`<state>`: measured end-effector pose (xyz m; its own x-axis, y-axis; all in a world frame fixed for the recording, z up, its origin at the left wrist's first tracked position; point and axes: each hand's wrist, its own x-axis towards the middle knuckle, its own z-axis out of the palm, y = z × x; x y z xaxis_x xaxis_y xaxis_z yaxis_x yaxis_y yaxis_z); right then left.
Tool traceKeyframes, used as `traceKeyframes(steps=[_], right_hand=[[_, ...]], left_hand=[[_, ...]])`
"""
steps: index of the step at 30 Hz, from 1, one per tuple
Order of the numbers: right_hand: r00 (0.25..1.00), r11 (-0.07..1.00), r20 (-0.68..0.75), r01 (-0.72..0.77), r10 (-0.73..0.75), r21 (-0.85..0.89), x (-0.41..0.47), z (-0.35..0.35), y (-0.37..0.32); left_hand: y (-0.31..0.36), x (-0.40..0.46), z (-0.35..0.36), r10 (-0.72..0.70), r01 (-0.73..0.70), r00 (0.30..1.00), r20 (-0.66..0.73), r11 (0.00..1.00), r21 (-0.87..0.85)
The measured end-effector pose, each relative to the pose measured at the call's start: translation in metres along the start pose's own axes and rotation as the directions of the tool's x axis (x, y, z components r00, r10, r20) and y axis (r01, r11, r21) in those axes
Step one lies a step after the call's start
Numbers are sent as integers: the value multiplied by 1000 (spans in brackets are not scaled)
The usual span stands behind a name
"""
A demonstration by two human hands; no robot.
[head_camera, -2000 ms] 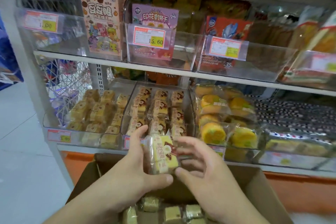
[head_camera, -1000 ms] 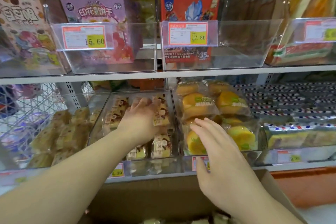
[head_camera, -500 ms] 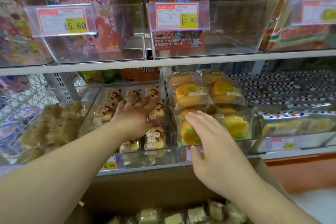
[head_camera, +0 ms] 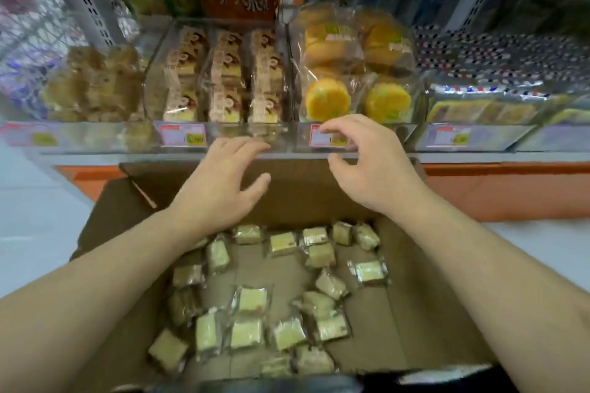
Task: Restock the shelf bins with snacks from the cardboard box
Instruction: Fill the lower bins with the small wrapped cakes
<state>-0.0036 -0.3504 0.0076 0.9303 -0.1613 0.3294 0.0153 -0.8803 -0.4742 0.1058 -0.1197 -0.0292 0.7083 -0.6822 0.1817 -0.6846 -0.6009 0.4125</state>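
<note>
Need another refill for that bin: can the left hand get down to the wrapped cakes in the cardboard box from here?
Probably yes. The left hand is empty and hovers over the open cardboard box; the wrapped cakes lie loose and uncovered on its bottom, nothing between.

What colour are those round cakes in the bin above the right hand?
Orange-yellow, with a green label on the clear wrappers; the round cakes show best in the head view.

The cardboard box [head_camera: 424, 306] is plain brown, and its wrapped cakes [head_camera: 247, 300] are pale yellow. At twelve o'clock sit round orange-yellow cakes [head_camera: 327, 99]. At two o'clock, packets [head_camera: 479, 86] have red, white and blue striped edges. Price tags [head_camera: 182, 135] are red-bordered with yellow patches.
</note>
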Motion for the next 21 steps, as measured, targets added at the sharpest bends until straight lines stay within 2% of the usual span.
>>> traceKeyframes(steps=[2,5,9,11,13,17,21], right_hand=[[986,994,122,-109,110,-12,-17,17,13],[911,966,322,-240,257,-91,-42,50,36],[721,931,589,-261,364,-256,-75,102,71],[613,915,680,-248,402,-318,-86,127,91],[529,908,738,-253,419,-334,-91,151,110],[420,921,820,-199,389,-335,-101,194,142],[387,866,793,-372,471,-333,-125,227,173]], left_hand=[[-16,-31,30,-48,50,991,128,999,-14],[-44,-65,76,-98,102,933,347,995,5],[-84,-87,127,-180,167,797,577,983,76],[-100,-85,153,-184,152,728,660,983,107],[-110,-79,181,-142,97,680,720,990,104],[-127,-78,230,-94,49,601,794,995,81],[-143,-92,265,-131,93,505,853,991,97]])
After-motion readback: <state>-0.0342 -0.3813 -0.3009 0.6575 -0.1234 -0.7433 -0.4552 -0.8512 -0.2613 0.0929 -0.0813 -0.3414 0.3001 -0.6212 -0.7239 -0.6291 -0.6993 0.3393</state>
